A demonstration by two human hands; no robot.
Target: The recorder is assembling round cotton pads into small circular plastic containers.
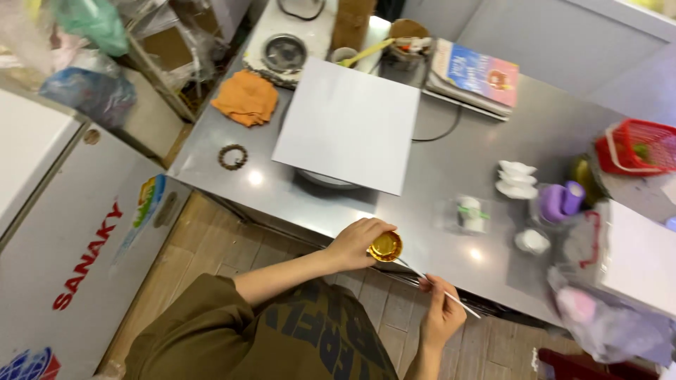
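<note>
My left hand [357, 242] grips a small round gold container [386, 246] at the near edge of the steel table [451, 176]. My right hand [441, 309], below the table edge, pinches a thin silver utensil [436, 287] whose tip reaches into the gold container. A white square board [348, 123] lies on the table beyond, covering a round vessel underneath.
An orange cloth [246, 97] and a bead bracelet [232, 156] lie at the left. Small white cups [515, 179], a purple object [560, 200], plastic bags [598, 309] and a red basket [641, 146] crowd the right. A book [479, 74] lies at the back. A chest freezer [70, 232] stands on the left.
</note>
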